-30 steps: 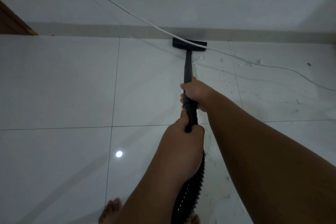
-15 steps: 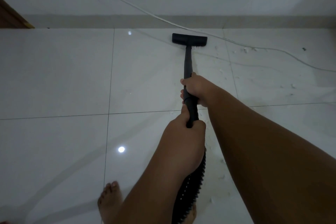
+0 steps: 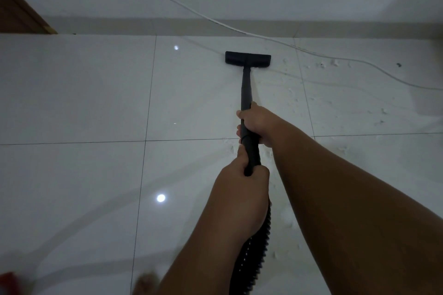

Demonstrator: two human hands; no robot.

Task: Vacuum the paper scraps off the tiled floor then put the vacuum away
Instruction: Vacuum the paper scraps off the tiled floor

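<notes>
A black vacuum wand [image 3: 246, 88] runs forward from my hands to a flat black floor nozzle [image 3: 247, 57] resting on the white tiled floor [image 3: 76, 93]. My right hand [image 3: 257, 124] grips the wand higher up. My left hand [image 3: 242, 189] grips its lower end, where the ribbed black hose [image 3: 254, 258] begins and drops behind my forearm. Small white paper scraps [image 3: 334, 63] lie scattered to the right of the nozzle, and more scraps [image 3: 287, 220] lie by the hose.
A white power cord [image 3: 263, 37] slants down the wall and trails over the floor to the right. The wall's skirting [image 3: 119, 25] is just past the nozzle. A wooden door frame [image 3: 19, 12] stands far left. My bare foot [image 3: 146, 282] shows blurred at the bottom.
The nozzle has been drawn back from the skirting toward me, clear of the cord. Both hands keep their grip. My foot has shifted at the bottom edge.
</notes>
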